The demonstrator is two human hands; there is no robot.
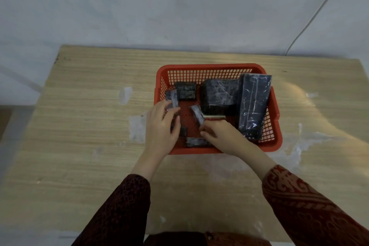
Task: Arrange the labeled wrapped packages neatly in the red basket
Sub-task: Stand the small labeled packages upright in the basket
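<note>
A red mesh basket sits on the wooden table and holds several dark wrapped packages. A long package leans along its right wall, with a blocky package beside it. Two small packages are stacked at the back left. My left hand grips a small flat package near the left wall. My right hand pinches another small package, tilted up over the basket floor. A further small package lies by the front wall.
The wooden table carries whitish tape smears left of the basket and to its right. A grey wall stands behind, with a thin cable running down at the right. Patterned dark red sleeves cover both forearms.
</note>
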